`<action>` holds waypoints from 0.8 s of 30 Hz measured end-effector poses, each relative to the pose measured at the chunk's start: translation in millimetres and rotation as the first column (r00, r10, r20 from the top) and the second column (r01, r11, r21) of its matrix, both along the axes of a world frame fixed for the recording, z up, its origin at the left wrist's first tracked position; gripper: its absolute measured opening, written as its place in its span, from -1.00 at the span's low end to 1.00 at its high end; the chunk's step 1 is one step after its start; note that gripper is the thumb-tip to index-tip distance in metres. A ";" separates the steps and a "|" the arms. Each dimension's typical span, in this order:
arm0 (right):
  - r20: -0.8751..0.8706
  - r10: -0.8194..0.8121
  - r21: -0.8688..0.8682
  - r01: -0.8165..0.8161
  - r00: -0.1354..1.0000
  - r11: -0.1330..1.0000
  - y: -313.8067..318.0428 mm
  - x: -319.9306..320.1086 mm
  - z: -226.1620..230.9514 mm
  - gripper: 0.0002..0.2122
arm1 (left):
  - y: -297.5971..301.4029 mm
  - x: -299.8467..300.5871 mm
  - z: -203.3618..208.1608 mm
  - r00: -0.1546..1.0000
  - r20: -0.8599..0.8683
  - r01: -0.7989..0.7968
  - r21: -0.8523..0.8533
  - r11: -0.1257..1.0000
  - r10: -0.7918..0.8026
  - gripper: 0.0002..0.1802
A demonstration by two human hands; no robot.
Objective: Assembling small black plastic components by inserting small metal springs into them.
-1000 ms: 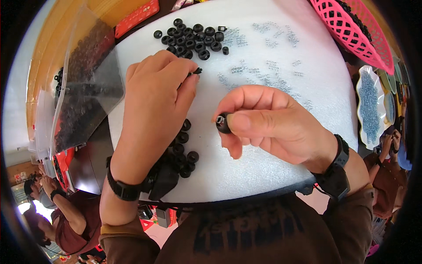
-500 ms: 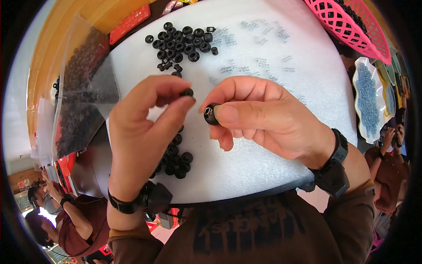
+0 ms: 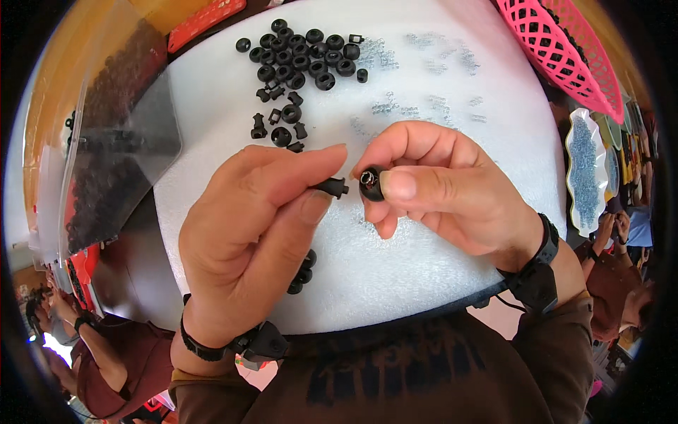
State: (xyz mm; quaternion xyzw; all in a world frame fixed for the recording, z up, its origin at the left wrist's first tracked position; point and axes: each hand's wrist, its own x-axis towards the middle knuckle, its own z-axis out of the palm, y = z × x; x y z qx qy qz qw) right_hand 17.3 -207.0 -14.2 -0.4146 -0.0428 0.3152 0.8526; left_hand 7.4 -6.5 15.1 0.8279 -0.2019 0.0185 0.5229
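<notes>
My left hand (image 3: 244,219) pinches a small black spool-shaped plastic plunger (image 3: 333,186) between thumb and forefinger, its flared end towards the right. My right hand (image 3: 459,194) grips a round black cord-lock ball (image 3: 369,189), with silvery spring wire visible in its opening. A narrow gap separates plunger and ball. Beyond my hands lies a heap of black balls (image 3: 311,53), with several loose plungers (image 3: 259,127) nearer me. More black balls (image 3: 299,277) lie partly hidden behind my left hand. Small clear-looking springs (image 3: 438,53) are spread in groups farther off.
White foam sheeting (image 3: 395,283) covers the table. A clear plastic bag (image 3: 120,155) of dark pieces stands left, near a red tray (image 3: 205,21). At right are a pink basket (image 3: 558,63) and a scalloped white dish (image 3: 599,134) of springs. Other people (image 3: 116,346) work on both sides.
My left hand has turned and moved rightwards, bringing the plunger's flared end into view beside the ball. My right hand has shifted slightly right, still holding the ball.
</notes>
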 end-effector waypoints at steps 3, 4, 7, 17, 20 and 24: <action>0.055 0.003 -0.050 0.000 0.998 0.999 1.5 -1.4 -0.4 -0.79 | -0.4 -1.4 2.0 0.999 -0.026 0.019 0.012 1.000 -0.019 -0.76; 0.061 0.001 -0.047 0.002 0.998 0.999 2.0 -1.8 -0.3 -0.79 | -0.5 -1.0 2.2 0.999 -0.017 0.035 0.022 0.999 -0.035 -0.76; 0.070 -0.005 -0.059 0.009 0.998 0.998 3.1 -2.5 0.8 -0.79 | -0.6 -0.5 2.8 0.999 -0.009 0.050 0.044 0.998 -0.050 -0.76; 0.081 -0.007 -0.090 0.014 0.997 0.996 3.0 -4.4 2.1 -0.81 | -1.5 -3.0 0.7 0.999 -0.013 0.047 0.030 0.998 -0.046 -0.76; 0.104 -0.008 -0.102 0.018 0.995 0.995 3.5 -4.7 -0.4 -0.82 | -3.7 -5.1 3.6 0.998 -0.053 0.037 0.034 0.999 -0.035 -0.75; 0.129 -0.010 -0.112 0.025 0.992 0.993 4.0 -7.0 0.5 -0.85 | -3.1 -4.8 1.8 0.999 0.015 0.042 0.107 0.993 -0.044 -0.74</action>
